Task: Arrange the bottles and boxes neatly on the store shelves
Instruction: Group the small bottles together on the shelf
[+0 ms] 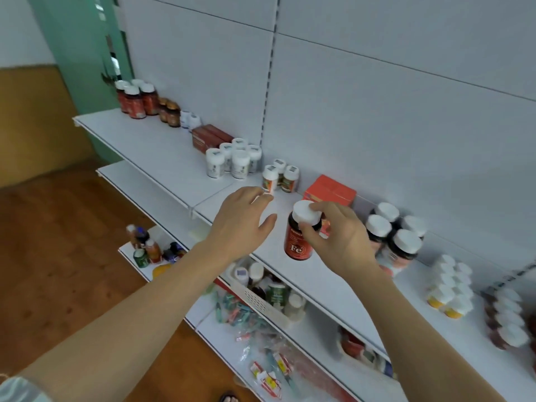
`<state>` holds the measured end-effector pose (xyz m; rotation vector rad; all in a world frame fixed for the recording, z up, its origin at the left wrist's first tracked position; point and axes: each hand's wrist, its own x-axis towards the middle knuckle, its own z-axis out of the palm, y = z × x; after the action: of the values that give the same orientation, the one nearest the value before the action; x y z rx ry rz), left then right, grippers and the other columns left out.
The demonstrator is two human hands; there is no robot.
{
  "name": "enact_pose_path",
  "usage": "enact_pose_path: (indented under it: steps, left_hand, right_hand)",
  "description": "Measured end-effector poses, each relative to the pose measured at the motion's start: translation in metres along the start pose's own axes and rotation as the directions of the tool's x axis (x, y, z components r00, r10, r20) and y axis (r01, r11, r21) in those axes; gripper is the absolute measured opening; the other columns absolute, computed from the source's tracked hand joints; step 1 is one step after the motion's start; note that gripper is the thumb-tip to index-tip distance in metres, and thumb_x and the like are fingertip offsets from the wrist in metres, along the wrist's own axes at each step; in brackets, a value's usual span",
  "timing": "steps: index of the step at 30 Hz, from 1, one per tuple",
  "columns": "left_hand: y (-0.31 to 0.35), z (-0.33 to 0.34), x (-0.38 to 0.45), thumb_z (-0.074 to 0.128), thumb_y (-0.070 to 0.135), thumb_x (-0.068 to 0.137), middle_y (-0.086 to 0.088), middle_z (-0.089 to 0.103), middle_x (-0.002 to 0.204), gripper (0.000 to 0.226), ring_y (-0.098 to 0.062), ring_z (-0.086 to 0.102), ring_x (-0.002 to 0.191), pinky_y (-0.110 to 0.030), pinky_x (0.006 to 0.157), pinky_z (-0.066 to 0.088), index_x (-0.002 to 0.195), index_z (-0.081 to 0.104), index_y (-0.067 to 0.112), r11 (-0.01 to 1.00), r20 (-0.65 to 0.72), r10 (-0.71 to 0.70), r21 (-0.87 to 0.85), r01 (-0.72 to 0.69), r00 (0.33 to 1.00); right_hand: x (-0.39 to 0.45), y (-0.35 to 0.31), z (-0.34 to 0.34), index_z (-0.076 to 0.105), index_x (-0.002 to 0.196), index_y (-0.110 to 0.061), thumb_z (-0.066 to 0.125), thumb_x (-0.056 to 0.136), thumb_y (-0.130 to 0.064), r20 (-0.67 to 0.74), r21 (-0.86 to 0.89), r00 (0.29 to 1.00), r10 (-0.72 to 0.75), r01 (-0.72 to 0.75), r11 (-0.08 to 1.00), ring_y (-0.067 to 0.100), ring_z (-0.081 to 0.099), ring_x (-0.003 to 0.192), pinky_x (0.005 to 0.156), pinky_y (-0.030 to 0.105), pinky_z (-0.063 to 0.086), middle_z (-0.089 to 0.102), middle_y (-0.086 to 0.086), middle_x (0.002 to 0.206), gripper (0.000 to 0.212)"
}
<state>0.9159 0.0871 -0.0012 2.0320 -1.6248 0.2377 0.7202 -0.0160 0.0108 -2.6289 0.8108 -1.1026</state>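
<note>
Left of the fingers (pixel 314 211): five white bottles (pixel 232 159), three small labelled bottles (pixel 280 175). Behind them, one orange box (pixel 330 190). Right: four dark bottles (pixel 394 233).

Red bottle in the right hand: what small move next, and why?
Probably set the red bottle down beside the matching white-capped bottles to its right. The right hand grips it by the cap above the shelf, and the left hand holds nothing.
</note>
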Motion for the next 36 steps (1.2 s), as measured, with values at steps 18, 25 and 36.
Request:
enact_pose_path:
  steps: [18,25,36]
  left_hand:
    - [-0.313,-0.075,0.072,0.048,0.042,0.094,-0.01,0.058,0.132,0.046,-0.028,0.051,0.124,-0.04,0.105,0.042,0.128,0.061,0.014,0.951,-0.127,-0.272,0.113,0.286,0.954]
    - [-0.457,-0.124,0.089,0.048,0.041,0.095,-0.009,0.057,0.134,0.046,-0.026,0.048,0.126,-0.04,0.107,0.04,0.13,0.06,0.015,0.96,-0.089,-0.235,0.133,0.245,0.968]
    - [-0.631,-0.148,0.143,0.049,0.041,0.097,-0.004,0.053,0.139,0.044,-0.022,0.046,0.129,-0.038,0.108,0.038,0.135,0.056,0.018,0.964,-0.028,-0.236,0.117,0.237,0.971]
  right_hand:
    - [0.242,-0.121,0.255,0.068,0.113,-0.021,0.061,0.082,-0.04,0.066,0.258,0.977,-0.202,0.179,0.95,0.022,0.061,0.09,0.073,0.038,0.054,0.068,-0.003,0.106,0.037]
    - [0.312,-0.21,0.364,0.069,0.111,-0.017,0.071,0.081,-0.031,0.009,0.206,0.988,-0.151,0.146,0.968,0.02,0.053,0.092,0.076,0.041,0.052,0.068,-0.001,0.103,0.034]
    - [0.409,-0.274,0.511,0.065,0.117,-0.019,0.07,0.084,-0.03,0.055,0.2,0.994,-0.097,0.084,0.976,0.025,0.057,0.095,0.075,0.045,0.054,0.066,0.0,0.112,0.035]
